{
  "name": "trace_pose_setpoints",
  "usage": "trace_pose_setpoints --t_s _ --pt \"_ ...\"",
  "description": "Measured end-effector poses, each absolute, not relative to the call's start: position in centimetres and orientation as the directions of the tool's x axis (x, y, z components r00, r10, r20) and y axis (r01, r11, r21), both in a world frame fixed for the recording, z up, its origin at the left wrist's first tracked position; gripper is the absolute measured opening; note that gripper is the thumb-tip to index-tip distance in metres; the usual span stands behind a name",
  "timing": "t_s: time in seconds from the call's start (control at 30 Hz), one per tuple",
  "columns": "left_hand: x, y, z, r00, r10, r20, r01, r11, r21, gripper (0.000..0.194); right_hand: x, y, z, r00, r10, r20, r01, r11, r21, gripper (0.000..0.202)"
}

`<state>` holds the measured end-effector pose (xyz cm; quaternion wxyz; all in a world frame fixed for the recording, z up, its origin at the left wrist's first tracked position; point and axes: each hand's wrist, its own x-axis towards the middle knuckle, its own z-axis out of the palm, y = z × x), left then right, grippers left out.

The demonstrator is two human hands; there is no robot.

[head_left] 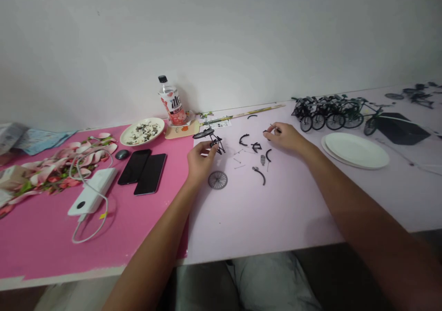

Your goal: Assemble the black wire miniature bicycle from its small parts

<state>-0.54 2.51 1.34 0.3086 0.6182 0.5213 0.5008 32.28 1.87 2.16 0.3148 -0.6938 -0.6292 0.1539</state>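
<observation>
My left hand [201, 161] is closed on a black model bicycle frame [216, 143], which has one wheel [203, 133] at its upper left. Below that hand a loose spoked wheel [218, 180] lies flat on the pale table. My right hand [285, 137] is closed in a pinch around a small dark part [268, 132], too small to name. Between the hands lie several loose black pieces, among them a curved piece [243, 139], a small black frame-like part [256, 147], a grey rack-like piece [263, 160] and a longer curved piece [259, 175].
Assembled model bicycles [334, 113] stand in a row at the right, near stacked white plates [357, 150]. A bottle [172, 101] and a bowl [142, 132] stand at the back left. Two phones [150, 175] and a white power strip [93, 191] lie on the pink surface.
</observation>
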Motion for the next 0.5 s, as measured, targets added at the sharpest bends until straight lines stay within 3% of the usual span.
trace_pose_setpoints --t_s 0.17,0.5 --pt "-0.5 2.4 1.3 -0.04 0.951 0.307 0.342 -0.275 0.898 0.037 31.3 1.4 2.8 0.11 0.967 0.232 0.761 0.068 -0.646 0.035" --pt "-0.5 2.3 1.4 -0.034 0.948 0.316 0.345 -0.285 0.894 0.037 29.8 1.3 3.7 0.039 0.962 0.269 0.869 0.1 -0.485 0.035"
